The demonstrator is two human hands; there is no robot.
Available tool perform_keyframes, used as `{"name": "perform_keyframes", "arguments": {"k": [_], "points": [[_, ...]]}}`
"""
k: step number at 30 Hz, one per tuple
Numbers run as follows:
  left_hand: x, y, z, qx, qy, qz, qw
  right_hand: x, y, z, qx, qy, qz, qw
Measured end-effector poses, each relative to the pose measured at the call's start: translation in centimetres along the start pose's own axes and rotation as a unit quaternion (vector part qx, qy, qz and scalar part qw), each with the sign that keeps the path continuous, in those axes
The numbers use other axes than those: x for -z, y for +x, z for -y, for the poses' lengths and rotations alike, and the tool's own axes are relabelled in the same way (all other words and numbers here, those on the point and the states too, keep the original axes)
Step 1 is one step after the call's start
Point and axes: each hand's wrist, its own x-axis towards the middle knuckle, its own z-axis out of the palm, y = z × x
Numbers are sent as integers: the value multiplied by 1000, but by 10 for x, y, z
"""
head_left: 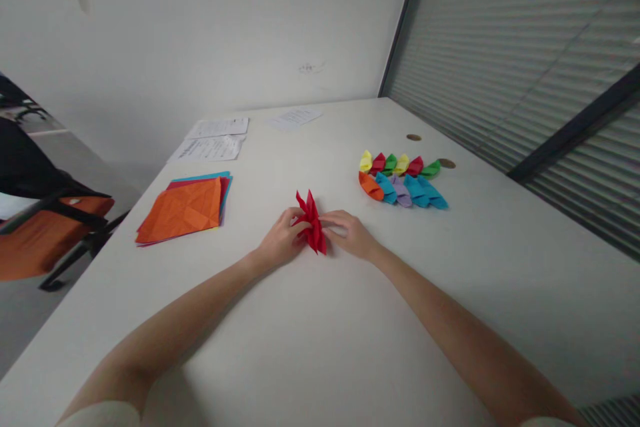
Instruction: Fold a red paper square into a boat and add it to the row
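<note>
A red folded paper piece with several pointed tips spreading up and down stands at the middle of the white table. My left hand grips its left side, thumb across the front and fingers behind. From the right, my right hand pinches at the folds, its thumb and forefinger at the red edge. Partly covered by my fingers, the inner folds do not show fully.
To the left lies a stack of coloured square sheets, orange on top. Two rows of small folded coloured pieces sit at the right. Printed papers lie farther back. An orange-seated chair stands beyond the left edge; blinds line the right.
</note>
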Motion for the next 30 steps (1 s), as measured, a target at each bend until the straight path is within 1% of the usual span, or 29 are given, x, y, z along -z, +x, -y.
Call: {"name": "perform_keyframes", "arguments": {"k": [2,5,8,11,15,20,25,27,30], "points": [[1,0,0,-9,24,0,1000,0,0,3,1,-19,8,1000],[1,0,-1,-7,59,-6,998,1,1,7,-28,-60,28,997],[1,-1,-1,-5,91,-4,996,5,2,10,-43,-64,41,996],[2,-1,-2,-4,113,8,994,9,4,13,-11,-60,37,997],[4,1,-4,3,123,22,992,10,5,12,27,-122,36,991],[6,3,-4,4,84,68,994,11,5,8,27,-183,36,982],[9,4,-6,-17,67,122,990,14,6,14,39,-194,69,978],[10,5,-8,-27,69,133,988,15,7,20,20,-207,91,974],[12,7,-13,-38,70,141,987,13,9,28,-49,-254,121,958]]}}
